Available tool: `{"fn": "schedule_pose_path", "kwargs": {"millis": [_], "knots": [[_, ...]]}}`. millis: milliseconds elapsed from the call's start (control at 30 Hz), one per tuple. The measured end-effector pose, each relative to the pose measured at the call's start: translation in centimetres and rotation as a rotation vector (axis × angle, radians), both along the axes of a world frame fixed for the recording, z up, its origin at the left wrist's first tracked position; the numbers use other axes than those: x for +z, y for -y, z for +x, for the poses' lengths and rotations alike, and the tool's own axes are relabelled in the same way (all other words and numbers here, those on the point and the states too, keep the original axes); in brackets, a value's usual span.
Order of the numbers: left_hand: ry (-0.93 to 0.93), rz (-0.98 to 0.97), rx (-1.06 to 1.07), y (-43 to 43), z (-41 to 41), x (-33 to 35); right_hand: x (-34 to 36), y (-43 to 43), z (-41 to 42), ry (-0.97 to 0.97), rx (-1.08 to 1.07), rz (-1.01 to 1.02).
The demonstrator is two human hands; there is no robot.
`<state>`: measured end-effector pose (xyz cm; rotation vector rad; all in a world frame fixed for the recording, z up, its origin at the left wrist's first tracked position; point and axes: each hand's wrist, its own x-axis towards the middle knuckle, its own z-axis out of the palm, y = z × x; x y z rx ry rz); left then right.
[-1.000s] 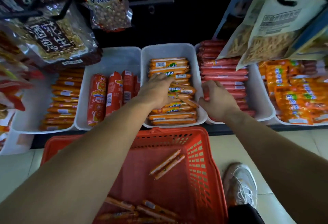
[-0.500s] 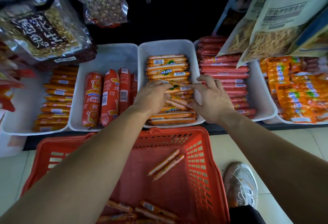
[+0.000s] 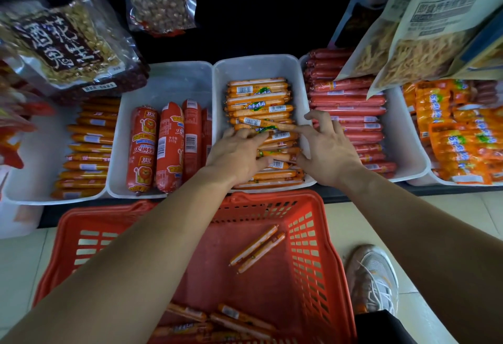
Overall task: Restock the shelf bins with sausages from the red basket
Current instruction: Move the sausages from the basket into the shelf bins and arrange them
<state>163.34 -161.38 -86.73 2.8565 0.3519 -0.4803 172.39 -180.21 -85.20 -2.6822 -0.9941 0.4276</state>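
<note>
low on a shop shelf [image 3: 353,193], under hanging snack bags [image 3: 68,44], sits a row of white bins [image 3: 168,84]. the red basket [image 3: 313,248] stands on the floor [image 3: 353,221] just in front. both hands are in the middle bin [image 3: 217,90], over the near half of its thin orange sausages [image 3: 258,98]. the left hand [image 3: 236,153] lies on the pile with its fingers [image 3: 250,136] lightly bent across several sticks; whether they pinch one i cannot tell. the right hand [image 3: 326,150] is spread wide and holds nothing, its forefinger [image 3: 307,130] touching the end of one slanted sausage [image 3: 272,124] lying askew on top.

the step looks like squaring up the top layer. to do it well, i would steady the pile with the left palm and nudge the crooked stick from its end until it lies crosswise like the rows behind. then press the layer flat so nothing rolls over the front rim. the back of the bin shows bare room for further handfuls.

the sausages are slim, smooth, film-wrapped sticks, orange with white barcode patches and green print, pinched at the ends. they are likely slippery and quick to roll. two loose ones [image 3: 257,248] lie mid-basket, with more [image 3: 217,322] at its near edge.
</note>
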Motion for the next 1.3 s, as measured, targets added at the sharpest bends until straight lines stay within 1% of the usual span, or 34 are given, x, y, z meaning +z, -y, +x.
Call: {"fn": "schedule_pose_path", "kwargs": {"millis": [133,333,533,633,700,767,800,867,967,1133,1200,1267,1300], "knots": [[0.016,0.03,0.005,0.1,-0.6,0.1,0.0,0.1,0.0,-0.007,0.0,0.004],[0.056,0.101,-0.08,0.3,-1.2,-0.5,-0.3,0.5,0.2,-0.012,0.014,0.018],[0.172,0.103,0.075,0.3,1.0,-0.6,-0.4,0.4,0.1,-0.035,0.002,0.036],[0.194,0.024,0.07,0.2,0.8,-0.8,-0.5,0.5,0.2,-0.034,0.008,0.042],[0.218,0.001,0.052,0.2,0.2,-1.1,-0.5,0.5,0.2,-0.033,0.007,0.043],[0.248,-0.02,0.079,-0.2,0.3,-1.1,-0.6,0.5,0.2,-0.031,0.005,0.05],[0.243,-0.034,0.093,-0.3,0.8,-1.1,-0.7,0.5,0.1,-0.03,0.007,0.051],[0.163,-0.061,0.083,-0.5,2.1,-0.7,-0.7,0.6,0.1,-0.027,0.012,0.05],[0.024,0.007,-0.004,-0.3,3.6,-0.7,-0.6,0.7,0.0,-0.029,0.014,0.049],[0.067,0.158,0.054,-0.5,2.5,-1.0,-0.6,0.8,0.0,-0.032,0.02,0.039],[0.116,0.119,0.035,-0.7,2.2,-1.2,-0.6,0.8,0.1,-0.042,0.02,0.039],[0.13,-0.005,0.004,-0.9,2.2,-1.4,-0.6,0.8,0.0,-0.047,0.024,0.038],[0.102,-0.069,-0.006,-0.9,2.3,-1.3,-0.6,0.8,0.0,-0.048,0.026,0.036]]}}
